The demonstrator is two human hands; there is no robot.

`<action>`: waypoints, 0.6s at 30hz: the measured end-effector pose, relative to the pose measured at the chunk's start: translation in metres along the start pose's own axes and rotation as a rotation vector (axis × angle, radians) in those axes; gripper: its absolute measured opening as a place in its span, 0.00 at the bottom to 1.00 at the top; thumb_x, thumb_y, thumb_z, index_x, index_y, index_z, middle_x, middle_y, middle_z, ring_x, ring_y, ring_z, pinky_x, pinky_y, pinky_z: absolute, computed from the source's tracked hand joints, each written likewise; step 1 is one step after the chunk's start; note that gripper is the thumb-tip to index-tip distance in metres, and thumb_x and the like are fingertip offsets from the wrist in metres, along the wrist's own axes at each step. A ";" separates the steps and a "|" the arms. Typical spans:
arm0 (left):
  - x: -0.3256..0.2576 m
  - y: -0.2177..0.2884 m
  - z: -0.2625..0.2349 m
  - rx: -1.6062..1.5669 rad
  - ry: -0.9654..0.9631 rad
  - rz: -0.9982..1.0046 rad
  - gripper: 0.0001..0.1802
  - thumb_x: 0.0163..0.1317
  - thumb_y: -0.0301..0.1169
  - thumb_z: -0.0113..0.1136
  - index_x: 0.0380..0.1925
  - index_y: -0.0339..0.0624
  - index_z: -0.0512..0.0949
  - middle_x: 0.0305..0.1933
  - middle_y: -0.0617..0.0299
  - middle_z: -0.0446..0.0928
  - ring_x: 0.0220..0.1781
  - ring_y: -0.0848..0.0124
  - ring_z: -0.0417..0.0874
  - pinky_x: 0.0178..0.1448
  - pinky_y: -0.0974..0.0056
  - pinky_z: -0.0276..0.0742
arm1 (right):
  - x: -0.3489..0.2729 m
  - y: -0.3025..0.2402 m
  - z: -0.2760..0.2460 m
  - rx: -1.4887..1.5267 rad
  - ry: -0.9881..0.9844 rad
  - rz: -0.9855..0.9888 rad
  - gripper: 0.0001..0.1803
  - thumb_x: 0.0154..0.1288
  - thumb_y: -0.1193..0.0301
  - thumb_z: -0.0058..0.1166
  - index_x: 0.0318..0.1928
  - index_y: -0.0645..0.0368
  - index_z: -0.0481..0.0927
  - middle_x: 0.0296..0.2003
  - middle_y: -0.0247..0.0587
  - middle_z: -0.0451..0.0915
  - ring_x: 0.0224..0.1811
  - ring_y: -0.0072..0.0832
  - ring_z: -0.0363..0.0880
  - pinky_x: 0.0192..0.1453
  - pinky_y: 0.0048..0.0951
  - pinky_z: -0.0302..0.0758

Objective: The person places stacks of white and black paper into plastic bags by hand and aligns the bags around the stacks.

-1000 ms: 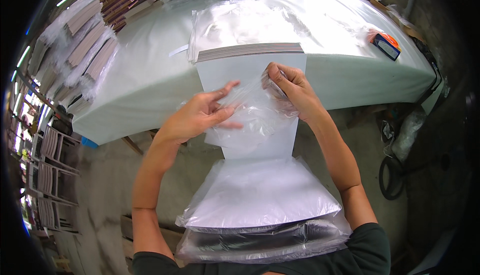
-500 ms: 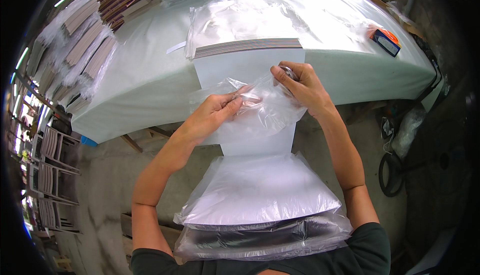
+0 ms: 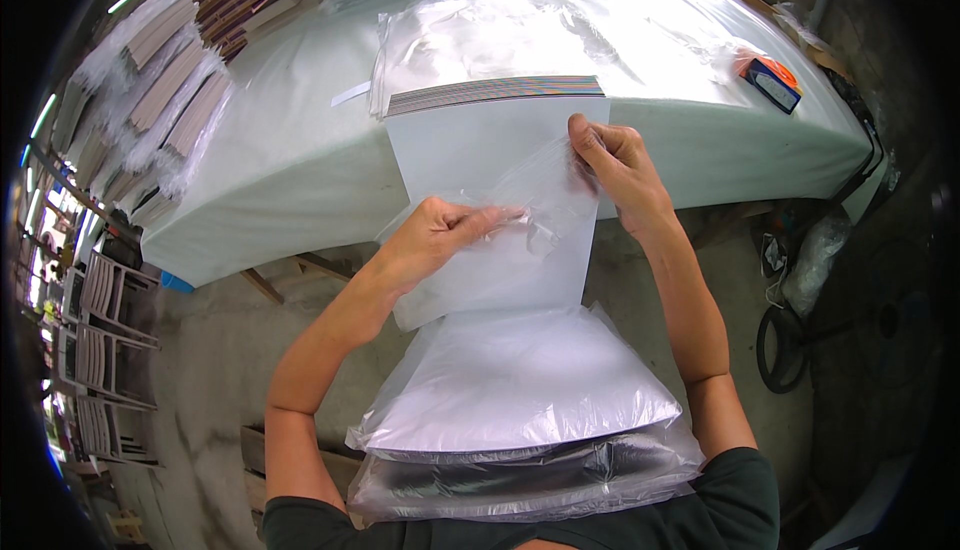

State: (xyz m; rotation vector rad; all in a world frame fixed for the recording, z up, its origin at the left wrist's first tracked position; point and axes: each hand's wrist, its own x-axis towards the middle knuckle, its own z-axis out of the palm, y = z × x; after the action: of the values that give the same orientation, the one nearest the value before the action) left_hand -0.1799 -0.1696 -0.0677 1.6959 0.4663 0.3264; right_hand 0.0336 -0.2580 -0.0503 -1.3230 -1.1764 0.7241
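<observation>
Nearest us, a plastic-wrapped bundle [image 3: 520,380] lies at our lap, its glossy wrapping loose and creased. Beyond it, our left hand [image 3: 445,235] holds clear plastic film [image 3: 545,212] with fingers drawn narrow, while our right hand [image 3: 622,172] pinches it higher up. The film hangs before a smooth white board stack [image 3: 480,145], flat-faced, with thin striped edges. We do well to pinch lightly and spread tension evenly; such thin film likely clings and tears. Farther off, shiny flat bags [image 3: 465,40] lie on the cloth-covered worktop [image 3: 690,140].
</observation>
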 end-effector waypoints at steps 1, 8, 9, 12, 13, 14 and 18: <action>0.000 0.000 0.002 0.058 -0.012 0.084 0.19 0.68 0.40 0.45 0.44 0.36 0.79 0.34 0.65 0.80 0.39 0.81 0.76 0.46 0.74 0.71 | 0.000 -0.001 -0.001 0.002 0.007 0.059 0.22 0.66 0.55 0.47 0.22 0.59 0.74 0.17 0.22 0.63 0.18 0.11 0.53 0.20 0.20 0.49; -0.002 0.000 -0.002 -0.107 -0.010 -0.082 0.17 0.64 0.36 0.52 0.46 0.35 0.77 0.40 0.61 0.80 0.42 0.79 0.75 0.49 0.73 0.71 | 0.002 0.010 0.004 0.102 -0.064 -0.262 0.13 0.62 0.67 0.55 0.26 0.64 0.75 0.16 0.28 0.70 0.17 0.12 0.65 0.21 0.18 0.62; -0.002 -0.003 -0.004 -0.116 -0.048 -0.067 0.18 0.65 0.36 0.52 0.47 0.35 0.76 0.41 0.61 0.80 0.42 0.79 0.76 0.49 0.73 0.71 | -0.001 0.001 0.002 0.101 -0.099 -0.133 0.10 0.59 0.70 0.56 0.27 0.65 0.75 0.19 0.31 0.72 0.20 0.14 0.69 0.24 0.20 0.67; -0.004 -0.007 -0.005 -0.057 -0.095 -0.028 0.20 0.66 0.38 0.49 0.48 0.33 0.75 0.42 0.60 0.79 0.42 0.78 0.76 0.49 0.72 0.71 | -0.005 -0.011 0.002 0.056 -0.077 0.021 0.09 0.57 0.73 0.58 0.28 0.67 0.76 0.22 0.34 0.75 0.23 0.17 0.73 0.26 0.22 0.71; -0.004 -0.007 -0.005 0.012 -0.102 -0.004 0.21 0.67 0.40 0.47 0.48 0.32 0.75 0.42 0.60 0.79 0.42 0.77 0.76 0.49 0.72 0.71 | -0.005 -0.012 0.003 0.014 -0.021 0.044 0.09 0.57 0.72 0.58 0.28 0.67 0.76 0.23 0.35 0.76 0.23 0.18 0.73 0.25 0.23 0.71; -0.004 -0.007 -0.004 0.012 -0.104 -0.004 0.21 0.67 0.40 0.47 0.48 0.32 0.75 0.42 0.60 0.79 0.42 0.77 0.76 0.49 0.72 0.71 | -0.005 -0.010 0.005 0.013 -0.019 0.044 0.09 0.57 0.72 0.58 0.28 0.67 0.76 0.23 0.35 0.76 0.23 0.18 0.73 0.25 0.23 0.71; -0.005 0.003 -0.005 -0.200 -0.091 -0.050 0.21 0.65 0.38 0.50 0.50 0.32 0.73 0.46 0.59 0.77 0.45 0.77 0.76 0.52 0.72 0.71 | -0.007 -0.002 0.004 -0.097 -0.137 -0.279 0.09 0.52 0.75 0.62 0.30 0.67 0.76 0.24 0.37 0.75 0.26 0.22 0.75 0.31 0.26 0.73</action>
State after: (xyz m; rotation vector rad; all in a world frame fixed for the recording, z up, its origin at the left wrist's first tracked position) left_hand -0.1862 -0.1681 -0.0631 1.4960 0.3943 0.2498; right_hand 0.0270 -0.2633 -0.0506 -1.1707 -1.4884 0.5668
